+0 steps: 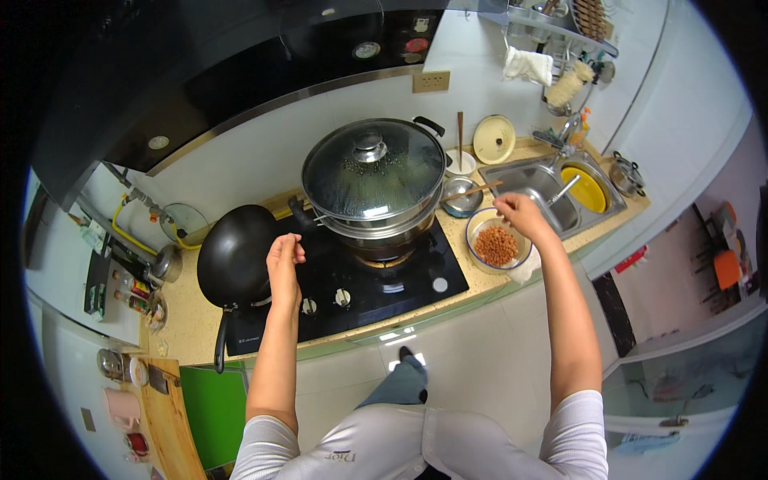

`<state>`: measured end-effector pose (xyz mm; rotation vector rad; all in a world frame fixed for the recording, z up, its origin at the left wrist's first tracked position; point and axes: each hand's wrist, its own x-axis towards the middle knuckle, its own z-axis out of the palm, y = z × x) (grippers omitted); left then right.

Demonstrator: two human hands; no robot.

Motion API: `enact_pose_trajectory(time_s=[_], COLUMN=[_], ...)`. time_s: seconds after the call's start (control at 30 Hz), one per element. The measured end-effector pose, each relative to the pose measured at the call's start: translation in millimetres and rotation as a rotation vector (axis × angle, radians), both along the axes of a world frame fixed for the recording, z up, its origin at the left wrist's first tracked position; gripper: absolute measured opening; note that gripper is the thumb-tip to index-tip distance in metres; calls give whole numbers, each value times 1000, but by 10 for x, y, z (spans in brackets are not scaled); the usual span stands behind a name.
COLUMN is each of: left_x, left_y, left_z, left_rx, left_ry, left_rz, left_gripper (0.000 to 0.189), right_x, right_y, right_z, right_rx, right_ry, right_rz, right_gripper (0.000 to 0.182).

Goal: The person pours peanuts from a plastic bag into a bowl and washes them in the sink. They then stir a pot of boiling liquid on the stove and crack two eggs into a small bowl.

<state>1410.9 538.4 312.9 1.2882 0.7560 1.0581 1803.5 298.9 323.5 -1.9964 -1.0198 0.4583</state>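
Note:
My left hand (pixel 285 264) is raised over the left part of the black gas hob (pixel 390 312), fingertips together, with nothing visible in it. A black wok (pixel 237 258) lies just left of it. My right hand (pixel 521 213) hangs above the right rim of a blue-rimmed enamel bowl (pixel 470 243), its fingertips pinched; whether something small is between them I cannot tell. Reddish-brown peanuts or beans (pixel 496 246) lie in that bowl. Between my hands a large steel steamer pot (pixel 384 234) stands over a burner, under a domed glass lid (pixel 384 174) with droplets on it.
A steel sink (pixel 528 180) holding a yellow basin (pixel 585 189) is at the right. Behind the bowl are a small metal bowl (pixel 463 195) with chopsticks across it and a white bowl (pixel 460 163). The wok's handle (pixel 221 342) juts past the counter edge. A range hood (pixel 240 78) hangs above.

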Motion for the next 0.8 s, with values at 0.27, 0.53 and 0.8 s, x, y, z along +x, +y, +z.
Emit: enact_pose_trajectory(time_s=[0.27, 0.53, 0.8], left_x=[352, 474, 533], left_y=[203, 154, 149], left_z=[110, 179, 260], left_rx=[-38, -193, -263], left_ry=[89, 43, -15], left_rz=[126, 195, 286], left_gripper=[27, 26, 22], right_x=[645, 915, 932], right_y=[1263, 2010, 2315], right_z=[30, 8, -43], right_rx=[214, 167, 284], right_ry=[-5, -57, 36], right_rz=[39, 217, 238], right_gripper=[34, 44, 38])
